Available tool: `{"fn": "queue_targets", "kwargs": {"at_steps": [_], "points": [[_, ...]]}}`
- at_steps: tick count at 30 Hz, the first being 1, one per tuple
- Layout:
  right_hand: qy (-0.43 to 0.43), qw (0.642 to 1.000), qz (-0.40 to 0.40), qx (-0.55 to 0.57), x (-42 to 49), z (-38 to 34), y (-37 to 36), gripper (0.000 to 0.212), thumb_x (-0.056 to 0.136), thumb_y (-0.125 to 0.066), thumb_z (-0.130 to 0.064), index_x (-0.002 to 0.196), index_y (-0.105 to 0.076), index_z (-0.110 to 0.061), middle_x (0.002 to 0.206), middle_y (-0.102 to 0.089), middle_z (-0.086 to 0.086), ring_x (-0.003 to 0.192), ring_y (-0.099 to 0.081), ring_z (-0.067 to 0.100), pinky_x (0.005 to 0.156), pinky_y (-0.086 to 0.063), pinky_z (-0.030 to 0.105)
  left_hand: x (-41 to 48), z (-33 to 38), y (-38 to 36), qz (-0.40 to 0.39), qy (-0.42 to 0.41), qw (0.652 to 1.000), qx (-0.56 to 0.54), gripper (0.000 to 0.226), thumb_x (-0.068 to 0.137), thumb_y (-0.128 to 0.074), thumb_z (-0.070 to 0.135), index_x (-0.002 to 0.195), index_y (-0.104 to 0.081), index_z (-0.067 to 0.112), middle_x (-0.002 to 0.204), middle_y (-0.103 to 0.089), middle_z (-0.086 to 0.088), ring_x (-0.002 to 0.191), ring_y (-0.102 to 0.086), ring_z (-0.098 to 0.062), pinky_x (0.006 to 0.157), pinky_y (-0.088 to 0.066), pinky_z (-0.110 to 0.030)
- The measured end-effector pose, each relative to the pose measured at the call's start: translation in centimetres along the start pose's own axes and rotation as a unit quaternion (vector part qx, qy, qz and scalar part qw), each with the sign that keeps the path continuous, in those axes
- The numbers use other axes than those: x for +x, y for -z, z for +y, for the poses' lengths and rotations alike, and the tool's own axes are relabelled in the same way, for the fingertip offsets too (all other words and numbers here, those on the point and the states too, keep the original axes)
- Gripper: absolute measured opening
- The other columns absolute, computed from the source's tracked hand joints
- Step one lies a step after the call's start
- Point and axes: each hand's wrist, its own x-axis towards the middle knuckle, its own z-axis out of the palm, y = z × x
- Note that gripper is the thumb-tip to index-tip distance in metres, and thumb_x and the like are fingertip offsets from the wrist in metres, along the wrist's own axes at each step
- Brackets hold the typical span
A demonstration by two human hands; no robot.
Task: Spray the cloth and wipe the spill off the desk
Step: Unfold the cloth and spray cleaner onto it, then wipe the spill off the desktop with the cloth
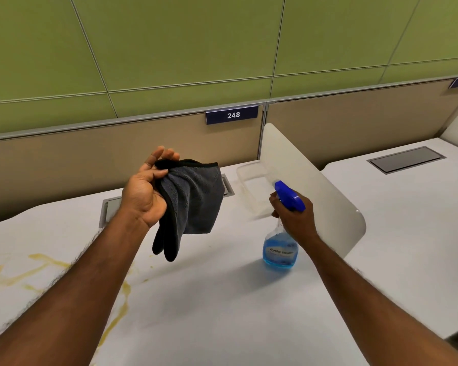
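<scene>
My left hand [146, 191] holds a dark grey cloth [193, 202] up in the air above the white desk [222, 307]; the cloth hangs down from my fingers. My right hand [296, 217] grips the neck of a spray bottle [280, 249] with a blue trigger head and blue liquid. The nozzle points left, toward the cloth. The bottle's base is at or just above the desk top. A yellow-brown spill [37, 268] streaks the desk at the lower left, partly hidden under my left forearm.
A clear plastic tray [251, 178] sits at the back of the desk beside a curved white divider [315, 186]. A grey cable hatch [111, 207] lies behind my left hand. A tan partition with sign 248 [232, 114] backs the desk. Another desk [407, 207] lies to the right.
</scene>
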Motion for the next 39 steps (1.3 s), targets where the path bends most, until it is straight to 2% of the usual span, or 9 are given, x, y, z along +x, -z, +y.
{"fn": "queue_targets", "kwargs": {"at_steps": [4,9,18,22,24,29,32,34,39], "points": [[0.016,0.999,0.032,-0.020,2.7,1.5,0.6,0.026,0.088,-0.069,-0.015,0.109,-0.061,-0.002,0.089,-0.065,0.014,0.074,-0.063,0.022,0.063,-0.055,0.018,0.3,-1.3,0.1,0.003,0.010,1.000,0.003,0.052,0.083,-0.031,-0.015,0.113,-0.063,0.012,0.094,-0.076,0.001,0.096,-0.072,-0.016,0.081,-0.057,-0.027],[0.007,0.998,0.063,-0.003,5.4,2.9,0.7,0.025,0.087,-0.071,-0.016,0.109,-0.060,-0.009,0.087,-0.064,0.008,0.074,-0.061,0.019,0.066,-0.059,0.024,0.4,-2.4,0.1,0.000,0.014,1.000,-0.004,0.056,0.063,-0.046,-0.008,0.112,-0.064,0.012,0.095,-0.076,0.001,0.097,-0.072,-0.016,0.082,-0.057,-0.026],[0.008,0.995,0.095,-0.023,7.2,4.6,0.1,0.026,0.085,-0.074,-0.020,0.106,-0.059,-0.015,0.091,-0.065,0.006,0.079,-0.062,0.017,0.073,-0.057,0.027,1.0,-4.1,0.7,0.023,0.021,0.999,0.033,0.053,0.082,-0.031,-0.015,0.113,-0.064,0.013,0.096,-0.076,0.002,0.099,-0.071,-0.015,0.083,-0.056,-0.026],[-0.005,0.995,0.065,-0.079,6.1,5.2,1.0,0.056,0.078,-0.079,-0.033,0.123,-0.053,-0.010,0.108,-0.065,0.006,0.093,-0.059,0.013,0.075,-0.051,0.017,0.8,-4.3,0.9,0.029,0.032,0.999,0.026,0.052,0.082,-0.032,-0.015,0.114,-0.064,0.012,0.096,-0.076,0.001,0.100,-0.071,-0.016,0.082,-0.057,-0.026],[-0.033,0.992,0.065,-0.100,4.5,5.4,1.6,0.073,0.074,-0.082,-0.035,0.133,-0.045,-0.015,0.124,-0.059,0.002,0.109,-0.055,0.014,0.089,-0.045,0.020,0.5,-4.3,1.1,0.034,0.039,0.998,0.026,0.052,0.083,-0.032,-0.015,0.115,-0.064,0.011,0.098,-0.076,0.000,0.101,-0.071,-0.017,0.082,-0.057,-0.026],[-0.003,0.940,0.265,-0.215,-4.7,6.3,0.3,0.060,0.071,-0.078,-0.009,0.123,-0.049,-0.015,0.116,-0.057,0.007,0.113,-0.053,0.027,0.094,-0.032,0.039,-0.8,-4.6,1.6,0.036,0.049,0.998,0.033,0.053,0.083,-0.032,-0.017,0.119,-0.062,0.009,0.095,-0.076,-0.002,0.099,-0.071,-0.018,0.083,-0.057,-0.027],[0.029,0.981,0.145,-0.127,-8.3,5.5,-2.5,0.047,0.076,-0.077,-0.002,0.114,-0.052,-0.014,0.108,-0.059,0.003,0.105,-0.058,0.023,0.091,-0.047,0.039,-1.6,-4.7,1.9,0.041,0.059,0.997,0.032,0.054,0.083,-0.032,-0.017,0.119,-0.063,0.008,0.093,-0.076,-0.003,0.097,-0.072,-0.018,0.082,-0.057,-0.027],[-0.033,0.998,0.030,-0.045,-8.4,3.8,-4.2,0.045,0.083,-0.075,-0.014,0.119,-0.049,-0.021,0.114,-0.061,0.000,0.108,-0.060,0.018,0.092,-0.048,0.033,-2.3,-4.6,2.4,0.044,0.066,0.996,0.039,0.053,0.083,-0.032,-0.017,0.116,-0.064,0.009,0.094,-0.076,-0.004,0.095,-0.073,-0.018,0.078,-0.058,-0.025],[-0.169,0.961,-0.216,0.029,-5.2,1.1,-7.8,0.089,0.074,-0.068,-0.050,0.147,-0.022,-0.029,0.152,-0.039,-0.001,0.133,-0.044,0.021,0.105,-0.041,0.034,-4.4,-3.8,3.6,0.048,0.081,0.994,0.055,0.055,0.083,-0.032,-0.017,0.119,-0.063,0.009,0.097,-0.075,-0.006,0.100,-0.071,-0.020,0.082,-0.057,-0.027]]}}
